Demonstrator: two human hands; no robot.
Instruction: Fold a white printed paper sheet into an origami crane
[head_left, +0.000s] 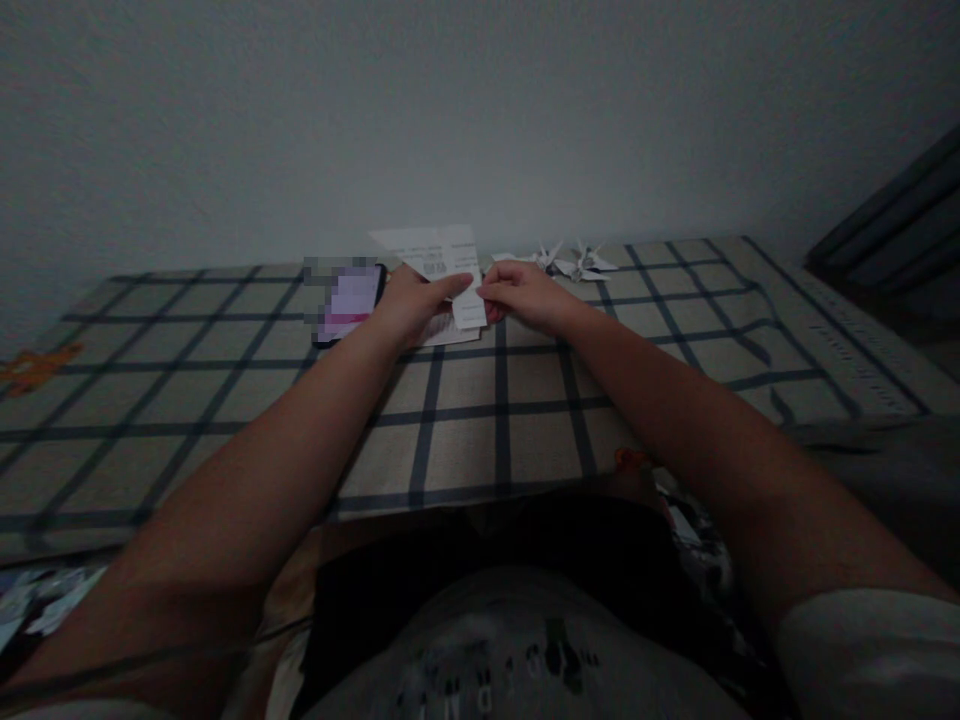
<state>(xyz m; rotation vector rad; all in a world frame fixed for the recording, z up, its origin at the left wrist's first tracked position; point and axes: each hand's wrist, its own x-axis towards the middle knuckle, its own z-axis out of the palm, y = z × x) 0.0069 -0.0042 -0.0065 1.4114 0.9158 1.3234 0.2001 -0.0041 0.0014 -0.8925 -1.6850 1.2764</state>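
Between my two hands a printed sheet of paper [454, 255] is held up, with a slanted left end and a folded flap hanging at its lower right. My left hand [420, 303] is closed on it, thumb lying across the front. At the paper's right edge my right hand [521, 290] pinches it between thumb and curled fingers. Beneath my left hand some more paper [457, 338] lies on the tablecloth. Just beyond my right hand sit folded paper cranes [585, 262].
A phone [351, 300] with a lit, partly blurred screen lies left of my left hand. The checked tablecloth [465, 440] covers the table, which stands against a grey wall [480, 120]. An orange pattern [37, 367] shows at the far left.
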